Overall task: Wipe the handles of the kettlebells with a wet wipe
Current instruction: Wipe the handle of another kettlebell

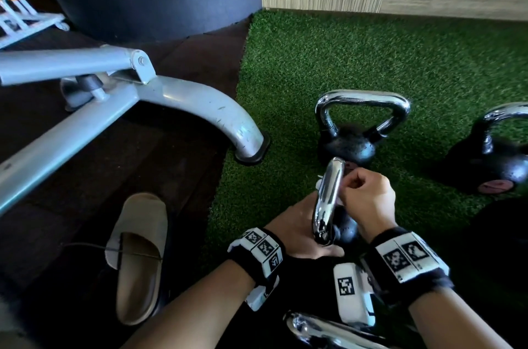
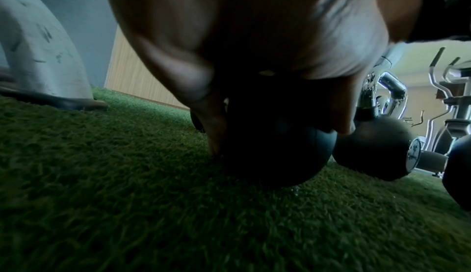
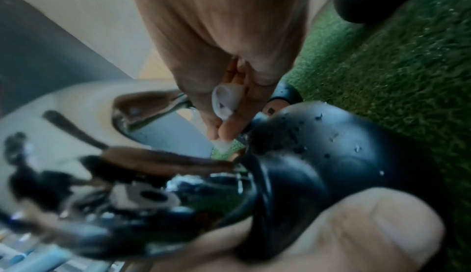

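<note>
A small black kettlebell (image 1: pixel 345 230) with a chrome handle (image 1: pixel 328 200) sits on the green turf just before me. My left hand (image 1: pixel 297 231) grips its ball from the left, thumb on the body (image 3: pixel 369 232). My right hand (image 1: pixel 368 200) pinches a white wet wipe (image 3: pixel 224 103) against the inner side of the handle; only a scrap of the wipe (image 1: pixel 318 183) shows in the head view. In the left wrist view the fingers (image 2: pixel 214 133) curl round the dark ball (image 2: pixel 280 155).
Two more kettlebells stand on the turf (image 1: pixel 343 57): one straight ahead (image 1: pixel 351 142), one at the right (image 1: pixel 497 160). Another chrome handle (image 1: pixel 320 330) lies at the bottom edge. A grey bench frame (image 1: pixel 200 108) and a beige slipper (image 1: pixel 140 257) occupy the dark floor on the left.
</note>
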The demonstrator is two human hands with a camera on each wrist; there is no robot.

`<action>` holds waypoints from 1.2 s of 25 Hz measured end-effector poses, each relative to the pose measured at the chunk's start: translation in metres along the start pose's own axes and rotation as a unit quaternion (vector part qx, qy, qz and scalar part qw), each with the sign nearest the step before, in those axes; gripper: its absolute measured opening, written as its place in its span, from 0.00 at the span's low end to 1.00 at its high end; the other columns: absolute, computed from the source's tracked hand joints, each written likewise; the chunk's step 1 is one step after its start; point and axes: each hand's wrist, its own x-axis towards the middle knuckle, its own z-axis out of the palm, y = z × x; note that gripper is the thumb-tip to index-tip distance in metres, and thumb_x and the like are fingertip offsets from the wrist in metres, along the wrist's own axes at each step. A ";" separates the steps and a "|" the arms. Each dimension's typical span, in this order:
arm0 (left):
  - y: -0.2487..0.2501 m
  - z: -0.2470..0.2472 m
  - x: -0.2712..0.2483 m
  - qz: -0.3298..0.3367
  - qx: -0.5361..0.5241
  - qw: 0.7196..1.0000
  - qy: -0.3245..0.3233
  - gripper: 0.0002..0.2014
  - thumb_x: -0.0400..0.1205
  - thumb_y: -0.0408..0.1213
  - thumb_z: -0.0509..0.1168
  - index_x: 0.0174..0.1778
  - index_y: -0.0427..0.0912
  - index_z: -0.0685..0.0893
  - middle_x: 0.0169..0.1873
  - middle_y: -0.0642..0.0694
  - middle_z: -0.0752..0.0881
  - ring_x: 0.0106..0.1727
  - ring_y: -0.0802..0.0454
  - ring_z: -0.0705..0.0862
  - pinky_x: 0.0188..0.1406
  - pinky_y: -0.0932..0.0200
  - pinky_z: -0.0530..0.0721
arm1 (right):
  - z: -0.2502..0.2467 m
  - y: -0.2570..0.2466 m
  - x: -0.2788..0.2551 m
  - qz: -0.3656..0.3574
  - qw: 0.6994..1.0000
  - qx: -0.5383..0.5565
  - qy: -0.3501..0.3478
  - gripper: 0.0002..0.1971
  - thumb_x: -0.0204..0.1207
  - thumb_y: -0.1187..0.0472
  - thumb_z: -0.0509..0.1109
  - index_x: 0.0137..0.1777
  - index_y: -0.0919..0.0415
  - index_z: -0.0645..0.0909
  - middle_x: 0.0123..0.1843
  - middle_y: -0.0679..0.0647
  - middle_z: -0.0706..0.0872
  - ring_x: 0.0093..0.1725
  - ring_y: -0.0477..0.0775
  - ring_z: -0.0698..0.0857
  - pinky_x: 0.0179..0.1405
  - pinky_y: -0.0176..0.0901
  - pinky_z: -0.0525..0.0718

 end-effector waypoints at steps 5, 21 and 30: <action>0.020 -0.003 0.007 0.007 0.063 0.998 -0.029 0.46 0.63 0.56 0.84 0.75 0.60 0.67 0.67 0.58 0.78 0.67 0.54 0.83 0.71 0.44 0.83 | -0.017 0.017 0.004 0.008 1.000 -0.019 0.001 0.20 0.61 0.46 0.88 0.34 0.60 0.84 0.31 0.51 0.87 0.34 0.55 0.84 0.37 0.48 0.82; 0.046 -0.036 0.098 0.049 -0.112 0.981 -0.153 0.18 0.83 0.25 0.69 0.69 0.40 0.83 0.55 0.47 0.91 0.52 0.68 0.86 0.51 0.66 0.85 | -0.080 -0.037 -0.018 0.051 0.939 -0.161 -0.300 0.25 0.70 0.38 0.80 0.33 0.64 0.86 0.29 0.48 0.90 0.30 0.54 0.90 0.38 0.47 0.89; 0.001 -0.043 0.052 0.005 -0.107 0.992 0.071 0.08 0.77 0.48 0.79 0.49 0.57 0.89 0.46 0.61 0.93 0.51 0.65 0.90 0.56 0.63 0.83 | -0.090 -0.067 0.001 -0.108 0.855 -0.418 -0.288 0.17 0.67 0.50 0.85 0.47 0.63 0.92 0.46 0.58 0.93 0.48 0.57 0.89 0.45 0.48 0.88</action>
